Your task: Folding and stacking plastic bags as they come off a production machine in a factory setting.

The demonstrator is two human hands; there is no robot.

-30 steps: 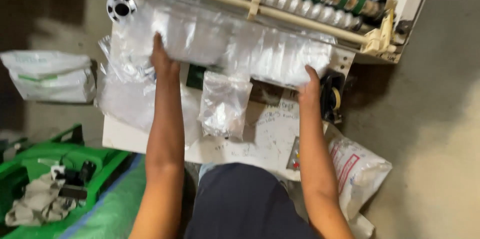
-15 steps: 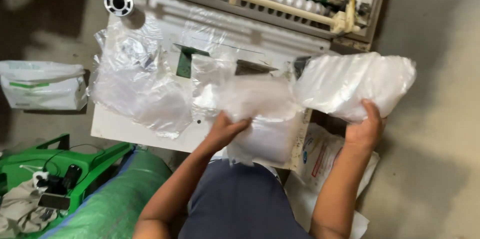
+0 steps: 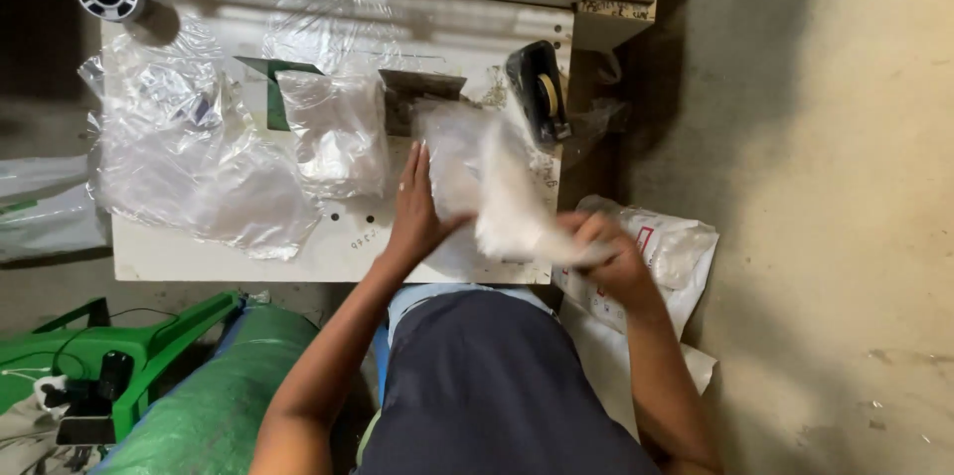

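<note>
In the head view, the left hand (image 3: 415, 212) lies flat, fingers straight, pressing one side of a clear plastic bag (image 3: 477, 187) onto the white table (image 3: 199, 254). The right hand (image 3: 608, 254) has its grip closed around the bag's blurred lower end, just off the table's near right corner. A black tape dispenser (image 3: 538, 89) stands just beyond the bag. A second small clear bag (image 3: 336, 132) lies left of the left hand, and a heap of loose plastic film (image 3: 189, 157) covers the table's left part.
</note>
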